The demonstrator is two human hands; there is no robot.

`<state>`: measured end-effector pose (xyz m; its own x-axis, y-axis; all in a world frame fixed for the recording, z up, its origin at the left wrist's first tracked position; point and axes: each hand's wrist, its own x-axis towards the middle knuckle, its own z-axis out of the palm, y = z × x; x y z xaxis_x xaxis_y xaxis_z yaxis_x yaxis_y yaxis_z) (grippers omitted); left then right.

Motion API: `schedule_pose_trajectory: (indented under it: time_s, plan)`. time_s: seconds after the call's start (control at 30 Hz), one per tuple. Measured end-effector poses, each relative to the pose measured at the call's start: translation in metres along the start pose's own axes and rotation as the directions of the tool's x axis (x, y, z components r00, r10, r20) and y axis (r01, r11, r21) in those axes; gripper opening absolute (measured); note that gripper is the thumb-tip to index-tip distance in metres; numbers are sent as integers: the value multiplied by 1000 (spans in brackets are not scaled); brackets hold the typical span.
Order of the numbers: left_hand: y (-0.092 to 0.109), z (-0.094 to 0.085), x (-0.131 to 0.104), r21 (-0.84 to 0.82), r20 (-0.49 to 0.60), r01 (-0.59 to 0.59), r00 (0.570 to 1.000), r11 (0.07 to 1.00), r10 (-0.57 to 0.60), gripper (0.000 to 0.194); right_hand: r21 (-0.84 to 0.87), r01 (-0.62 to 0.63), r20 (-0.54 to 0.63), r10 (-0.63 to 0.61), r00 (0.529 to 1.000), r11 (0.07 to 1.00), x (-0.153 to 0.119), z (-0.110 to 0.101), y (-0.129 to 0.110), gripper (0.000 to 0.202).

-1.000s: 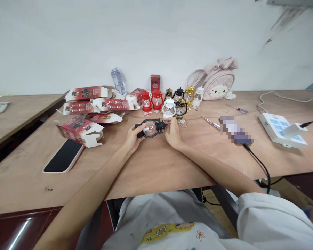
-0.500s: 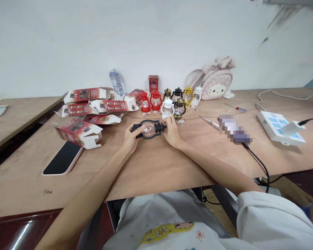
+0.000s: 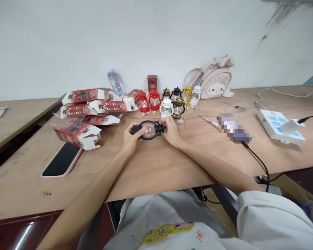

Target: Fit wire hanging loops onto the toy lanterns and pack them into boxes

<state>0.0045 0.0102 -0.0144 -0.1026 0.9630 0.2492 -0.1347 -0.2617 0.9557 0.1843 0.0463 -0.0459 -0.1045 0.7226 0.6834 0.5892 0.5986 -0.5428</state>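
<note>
Sideways, black lantern [image 3: 149, 130] — fingers [image 3: 139, 133], either end

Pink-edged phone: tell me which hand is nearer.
Left: the left hand holds the black lantern by its base, to the right of the phone; the right hand, at the lantern's top, is farther right.

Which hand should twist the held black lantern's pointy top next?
Probably the right hand: it's right at the pointy top of the black lantern, while the left hand holds the base.
</note>
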Motion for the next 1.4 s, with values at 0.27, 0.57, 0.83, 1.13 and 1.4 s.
schedule_pose_trajectory:
  time_s: [0.27, 0.57, 0.83, 1.13, 1.4]
  plan:
    - [6, 0, 1, 161, 3, -49, 999, 986, 49, 31, -187, 16, 52, -7, 999, 982, -3, -7, -1, 36]
    - [11, 2, -6, 290, 3, -137, 990, 947, 143, 31, -269, -64, 76, 88, 993, 961, -3, -5, -6, 27]
    - [14, 0, -10, 359, 49, -219, 975, 907, 216, 31, -273, -31, 113, 64, 992, 961, -3, -8, -8, 20]
    - [6, 6, -11, 460, 17, -252, 961, 852, 275, 29, -450, -85, 141, 165, 976, 889, -1, -8, -11, 25]
    - [11, 4, -10, 363, 45, -202, 979, 910, 200, 32, -308, -43, 120, 84, 989, 950, -2, -5, -4, 25]
